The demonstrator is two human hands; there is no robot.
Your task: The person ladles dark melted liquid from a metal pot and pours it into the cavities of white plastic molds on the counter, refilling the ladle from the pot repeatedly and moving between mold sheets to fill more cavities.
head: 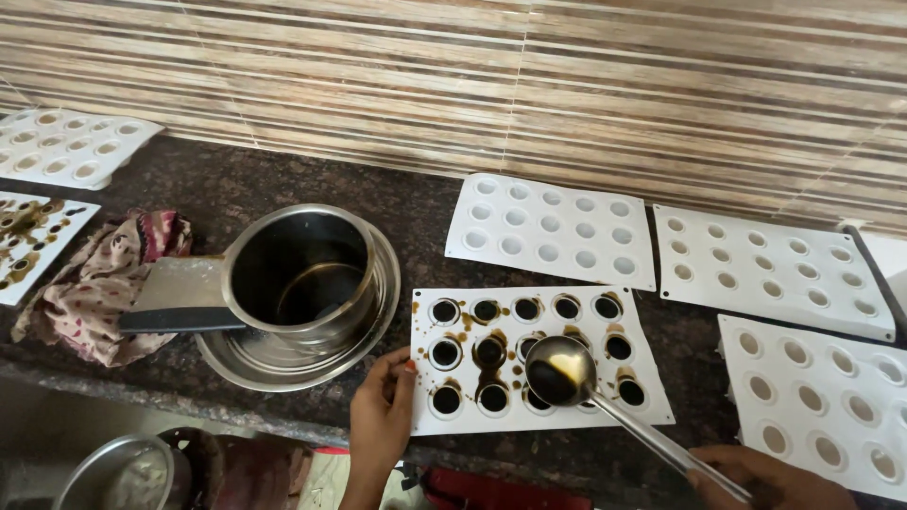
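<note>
Left hand point(383, 411) at the near edge of the bench point(283, 184), fingers spread narrow and resting on the near-left corner of a white mould tray point(652, 392), thumb and fingertips pressing its rim. Right hand point(770, 477) low at the bottom edge, only partly in view, wrapped round the long handle of a steel ladle point(560, 370). Ladle bowl poised over the middle of that tray, dark liquid in it, hovering above the near rows of cavities; whether touching the tray, cannot tell. Tray cavities mostly filled with the same dark liquid, brown drips smeared between them.

Just left of the left hand, a steel saucepan point(298, 274) with a dark handle, sitting on a steel plate point(283, 364), a little dark liquid at the bottom of the pan. Further left, a crumpled patterned cloth point(94, 283) under the pan handle. Beyond the ladle, an empty white mould tray point(553, 231); right of it a second empty tray point(770, 269); just beside the right hand a third point(822, 406). Far left, a stained filled tray point(33, 241) and another empty one point(66, 146) behind it. Below the left forearm, off the bench, a steel bowl point(118, 472). Behind everything, a striped brown tiled wall point(567, 85).
</note>
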